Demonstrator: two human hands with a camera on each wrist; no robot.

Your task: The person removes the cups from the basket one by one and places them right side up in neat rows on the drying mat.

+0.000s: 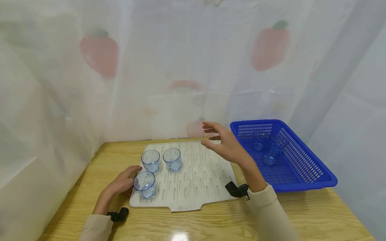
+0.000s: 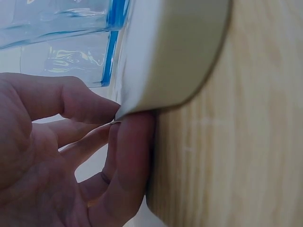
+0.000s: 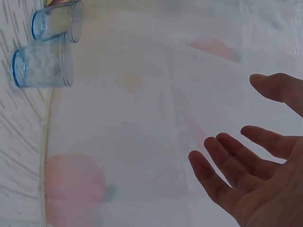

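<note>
A pale, ridged draining board [image 1: 188, 187] lies on the wooden table. My left hand [image 1: 122, 180] is at its left edge; in the left wrist view, thumb and fingers pinch the rim [image 2: 175, 56] from above and below. Three clear bluish glass tumblers stand upright on the board's left part: a near one [image 1: 146, 187] beside my left hand, one behind it [image 1: 151, 164], and another to the right [image 1: 173, 161]. Above the board's back right, my right hand [image 1: 226, 144] hangs in the air, fingers spread and holding nothing.
To the right stands a blue plastic basket [image 1: 316, 183] with slotted sides, several bluish glasses [image 1: 272, 155] inside it. Behind and beside the table hangs a pale curtain [image 1: 184, 60] with strawberry prints. The wooden tabletop [image 1: 211, 224] shows in front of the board.
</note>
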